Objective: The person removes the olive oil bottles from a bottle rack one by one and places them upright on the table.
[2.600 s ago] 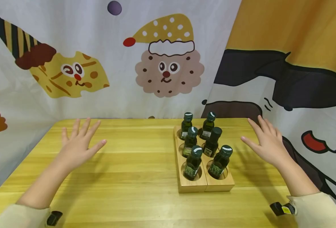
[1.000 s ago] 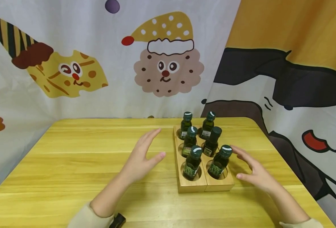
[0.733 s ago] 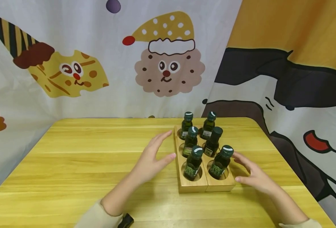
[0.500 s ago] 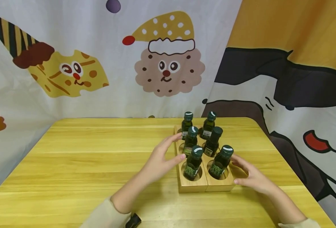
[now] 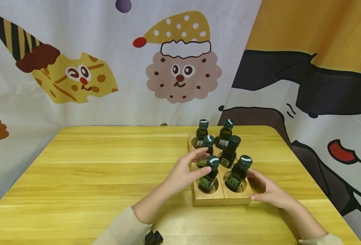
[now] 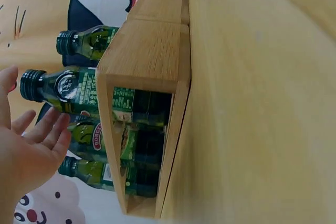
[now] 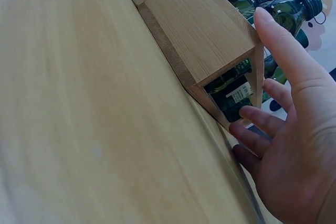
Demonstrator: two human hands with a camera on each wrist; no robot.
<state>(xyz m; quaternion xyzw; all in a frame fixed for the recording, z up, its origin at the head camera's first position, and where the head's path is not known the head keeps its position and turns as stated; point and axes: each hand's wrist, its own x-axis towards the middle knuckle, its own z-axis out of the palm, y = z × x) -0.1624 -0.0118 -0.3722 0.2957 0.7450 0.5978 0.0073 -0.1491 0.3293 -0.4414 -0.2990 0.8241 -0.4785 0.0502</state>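
Note:
A wooden bottle rack (image 5: 236,201), two blocks side by side, holds several small dark-green glass bottles in round holes. My left hand (image 5: 180,173) reaches over its left side, fingers apart. In the head view its thumb overlaps the neck of the front-left bottle (image 5: 207,182), and its fingers partly cover the middle-left bottle (image 5: 209,140). The left wrist view shows this palm (image 6: 26,156) beside the bottles with no grip on any. My right hand (image 5: 272,191) is at the rack's front-right corner, beside the front-right bottle (image 5: 236,177). Its thumb is at the corner, its loosely bent fingers along the open side (image 7: 257,93).
The yellow wooden table (image 5: 107,170) extends left of the rack. Behind the table hangs a cartoon-printed curtain (image 5: 131,112). The middle-right bottle (image 5: 228,154) and back-right bottle (image 5: 224,136) stand close together, with the back-left bottle (image 5: 202,134) beside them.
Both hands have come inward from wide apart to the rack. Over the last second my left hand has moved right over the left bottles, while my right hand has closed in slightly. The rack stays put.

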